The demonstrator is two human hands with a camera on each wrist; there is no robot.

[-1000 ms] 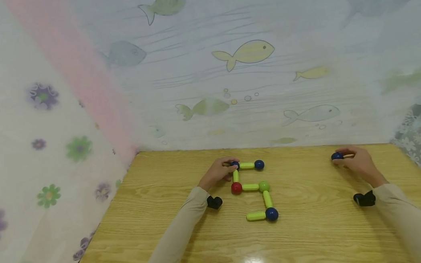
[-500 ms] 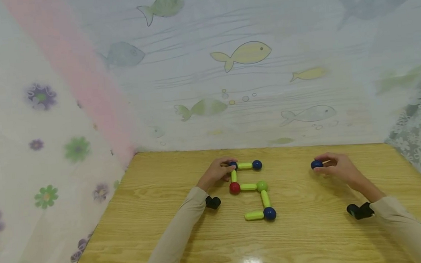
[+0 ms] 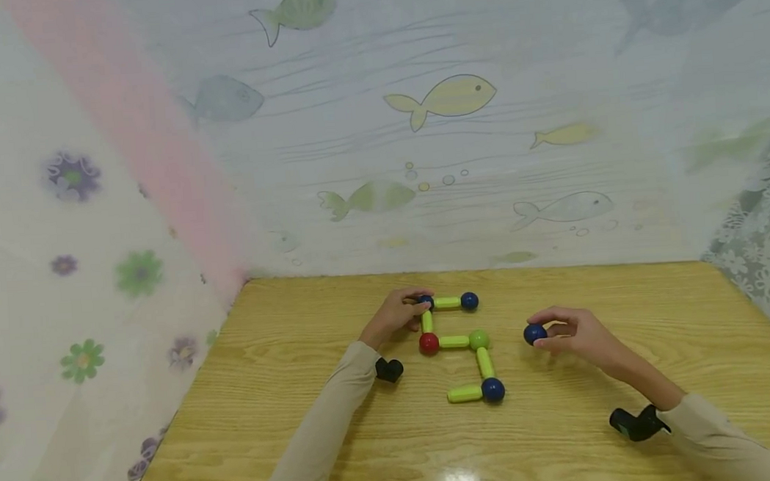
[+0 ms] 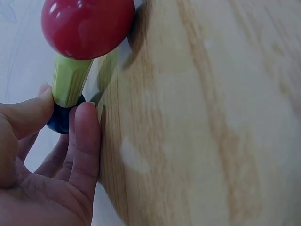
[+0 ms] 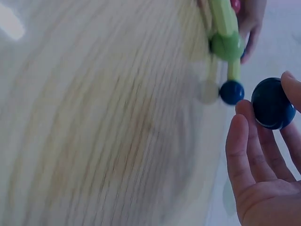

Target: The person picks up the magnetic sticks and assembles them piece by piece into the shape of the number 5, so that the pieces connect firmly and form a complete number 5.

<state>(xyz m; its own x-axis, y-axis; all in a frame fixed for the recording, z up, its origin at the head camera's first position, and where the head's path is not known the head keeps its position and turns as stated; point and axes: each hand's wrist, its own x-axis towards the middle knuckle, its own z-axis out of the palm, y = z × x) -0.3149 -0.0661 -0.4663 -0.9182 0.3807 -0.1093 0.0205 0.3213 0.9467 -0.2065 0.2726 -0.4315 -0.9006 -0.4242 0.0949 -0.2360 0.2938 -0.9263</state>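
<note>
The right hand pinches a loose blue ball right of centre; ease it gently toward the stick figure while the left hand's grip steadies its upper-left blue ball.

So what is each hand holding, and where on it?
The right hand pinches a loose blue ball by its sides with the fingertips. The left hand pinches the blue corner ball of the ball-and-stick figure.
</note>
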